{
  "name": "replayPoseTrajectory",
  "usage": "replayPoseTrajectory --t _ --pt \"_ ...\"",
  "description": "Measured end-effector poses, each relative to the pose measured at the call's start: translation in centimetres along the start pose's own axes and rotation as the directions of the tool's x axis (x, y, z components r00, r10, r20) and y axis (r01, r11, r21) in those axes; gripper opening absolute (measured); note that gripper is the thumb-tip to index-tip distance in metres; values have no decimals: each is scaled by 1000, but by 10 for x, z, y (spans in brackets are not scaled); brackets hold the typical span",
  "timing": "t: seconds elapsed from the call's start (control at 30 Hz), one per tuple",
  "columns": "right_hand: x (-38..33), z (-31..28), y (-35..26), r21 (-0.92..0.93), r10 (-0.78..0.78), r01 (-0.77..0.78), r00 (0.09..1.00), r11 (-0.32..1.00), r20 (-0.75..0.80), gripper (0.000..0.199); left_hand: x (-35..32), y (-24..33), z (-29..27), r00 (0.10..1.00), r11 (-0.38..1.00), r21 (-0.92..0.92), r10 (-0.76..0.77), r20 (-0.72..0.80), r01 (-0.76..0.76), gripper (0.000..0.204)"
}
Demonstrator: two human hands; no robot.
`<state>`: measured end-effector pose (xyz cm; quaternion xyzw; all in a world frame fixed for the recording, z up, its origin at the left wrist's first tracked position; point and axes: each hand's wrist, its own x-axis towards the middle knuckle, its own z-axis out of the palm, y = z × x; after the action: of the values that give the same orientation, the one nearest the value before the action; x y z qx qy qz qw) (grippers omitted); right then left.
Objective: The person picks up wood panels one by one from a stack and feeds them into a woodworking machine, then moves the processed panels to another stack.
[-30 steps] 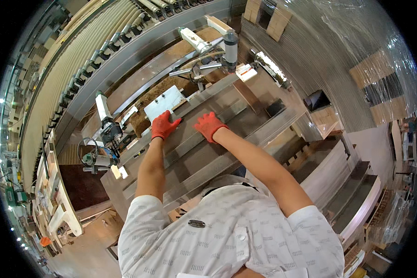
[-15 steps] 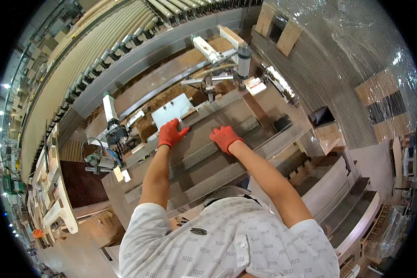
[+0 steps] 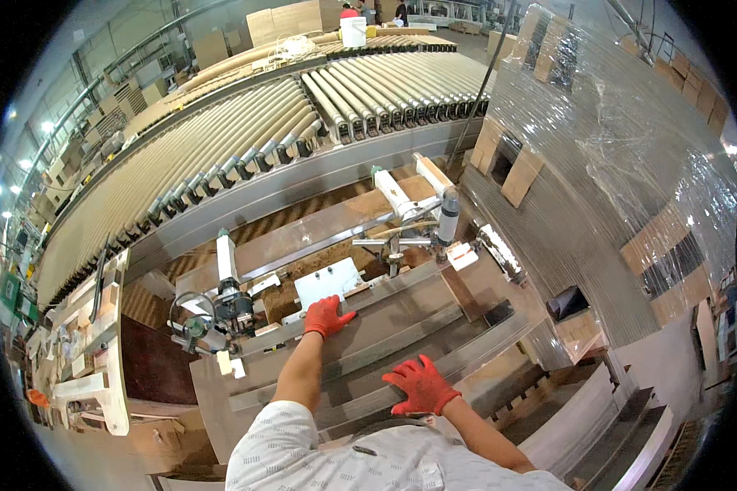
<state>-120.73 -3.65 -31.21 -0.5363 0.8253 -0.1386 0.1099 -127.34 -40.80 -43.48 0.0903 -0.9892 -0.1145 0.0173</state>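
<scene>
Red work gloves cover both my hands. My left hand (image 3: 327, 317) rests at the back edge of the brown machine table (image 3: 368, 327), just in front of a white plate (image 3: 330, 281). Its thumb points right, apart from the other fingers, and nothing shows in its grasp. Nearer to me, my right hand (image 3: 422, 385) is open with fingers spread, over the front rail (image 3: 491, 348) of the table. I cannot tell whether it touches the rail.
Pneumatic cylinders (image 3: 227, 260) stand left of the plate, and another upright cylinder (image 3: 448, 217) stands right. Behind runs a roller conveyor (image 3: 385, 94). Film-wrapped stacked panels (image 3: 581, 204) rise at right. A wooden bench (image 3: 110, 360) with loose pieces is at left.
The view has tilted up, showing more of the conveyor. My right hand has drawn back toward me and spread its fingers; my left hand stays by the white plate.
</scene>
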Motion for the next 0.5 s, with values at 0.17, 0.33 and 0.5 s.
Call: replayPoseTrajectory --t 0.17,0.33,0.5 --pt "2 10 0 -110 87 -79 994 991 72 85 -1 0 -2 1000 1000 -8 9 -15 -9 68" --pt "4 21 5 -104 102 -104 995 989 -21 76 7 -3 -5 1000 1000 -15 12 -27 -13 69" --pt "10 19 5 -135 111 -120 991 984 -70 67 13 -16 4 996 999 -8 42 -74 -43 69"
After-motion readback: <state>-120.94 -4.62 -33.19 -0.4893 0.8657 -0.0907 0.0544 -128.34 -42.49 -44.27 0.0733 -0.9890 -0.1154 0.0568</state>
